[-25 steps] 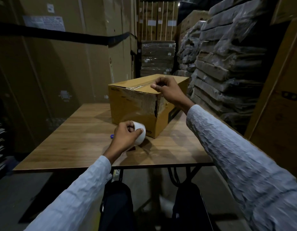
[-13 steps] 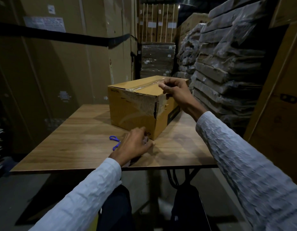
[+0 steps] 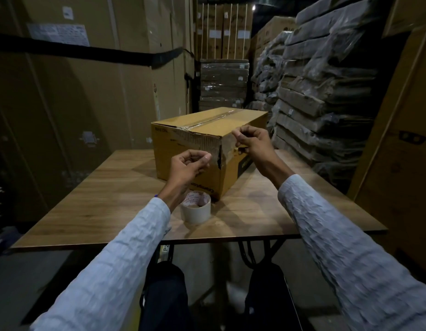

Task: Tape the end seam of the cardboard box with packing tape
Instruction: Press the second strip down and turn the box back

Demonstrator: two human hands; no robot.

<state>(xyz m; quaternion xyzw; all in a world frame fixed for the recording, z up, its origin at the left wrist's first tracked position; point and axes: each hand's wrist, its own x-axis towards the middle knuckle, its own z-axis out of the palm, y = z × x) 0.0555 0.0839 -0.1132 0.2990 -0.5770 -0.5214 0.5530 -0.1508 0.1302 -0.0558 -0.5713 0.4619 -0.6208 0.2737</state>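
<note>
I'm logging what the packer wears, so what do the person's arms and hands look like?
Both arms wear long, pale blue-white sleeves of crinkled, textured fabric reaching the wrists. The left hand and right hand are bare, no gloves. No rings or watch are visible.

Matt corrugated cardboard box (image 3: pixel 202 149) with glossy clear tape strip (image 3: pixel 227 152); wood-grain tabletop (image 3: pixel 107 199); paper-cored tape roll (image 3: pixel 195 210); crinkled cloth sleeves (image 3: pixel 350 247).

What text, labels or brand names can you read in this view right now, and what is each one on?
"Crompton", seemingly, upside down and partly hidden: cardboard box, low on its near face.
"P2", cut off: tag under the table edge.
Handwriting inside the tape roll: too small to read.
Small print at the box's top left corner: blurred.
Paper labels on the big carton at left: unreadable.
Black panel on the box's right side: unreadable.
</note>
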